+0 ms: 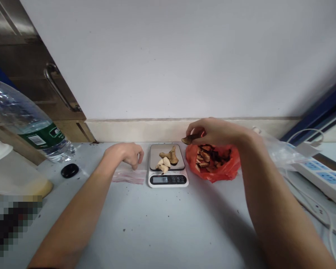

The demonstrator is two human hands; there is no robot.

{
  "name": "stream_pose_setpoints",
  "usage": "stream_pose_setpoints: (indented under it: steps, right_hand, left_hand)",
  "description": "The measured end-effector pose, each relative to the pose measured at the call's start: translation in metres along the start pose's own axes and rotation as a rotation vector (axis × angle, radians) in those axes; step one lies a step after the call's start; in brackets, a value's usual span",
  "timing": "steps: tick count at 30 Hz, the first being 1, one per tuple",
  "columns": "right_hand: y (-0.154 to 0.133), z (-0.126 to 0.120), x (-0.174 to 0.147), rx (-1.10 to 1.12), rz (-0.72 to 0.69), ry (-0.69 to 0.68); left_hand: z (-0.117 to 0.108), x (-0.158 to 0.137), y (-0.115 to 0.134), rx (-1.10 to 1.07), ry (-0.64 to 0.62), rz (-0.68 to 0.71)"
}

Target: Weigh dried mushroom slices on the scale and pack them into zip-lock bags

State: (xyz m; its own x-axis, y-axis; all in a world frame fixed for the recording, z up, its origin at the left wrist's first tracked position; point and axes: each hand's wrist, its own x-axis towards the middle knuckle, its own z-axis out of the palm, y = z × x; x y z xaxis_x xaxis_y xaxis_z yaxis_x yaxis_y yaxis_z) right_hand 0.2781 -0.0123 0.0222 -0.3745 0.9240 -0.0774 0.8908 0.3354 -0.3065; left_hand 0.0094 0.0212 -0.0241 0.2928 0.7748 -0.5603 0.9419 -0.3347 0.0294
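A small kitchen scale (153,151) with a lit display stands in the middle, several dried mushroom pieces (168,158) lying on its plate. My right hand (210,130) is above a red plastic bag (229,172), pinching a dark dried mushroom slice (188,139). More dried mushroom slices (205,157) fill the open bag, just right of the scale. Left of the scale, my left hand (128,155) rests with its fingers curled down over a clear zip bag (130,177). Nothing shows in those fingers; the palm is hidden.
A large water bottle (30,119) and a black oval object (70,170) are at the left, beside a pale translucent container (14,173). At the right lie a white power strip (322,175), cables and clear plastic (282,151). A white wall (184,67) rises behind the table.
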Motion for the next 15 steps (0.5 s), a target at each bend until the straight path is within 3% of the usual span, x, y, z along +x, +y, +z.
stream_pose_setpoints:
  steps: [6,11,15]
  right_hand:
    - [0.034,-0.01,-0.017,-0.013,0.082,-0.165]
    - [0.047,0.002,-0.011,0.018,0.227,-0.366]
    - [0.039,0.017,0.0,-0.004,0.376,-0.322]
  left_hand:
    - [0.002,0.003,0.001,0.02,-0.006,-0.003]
    - [0.0,0.001,0.002,0.046,0.02,0.012]
    - [-0.002,-0.002,0.003,0.057,0.021,0.001]
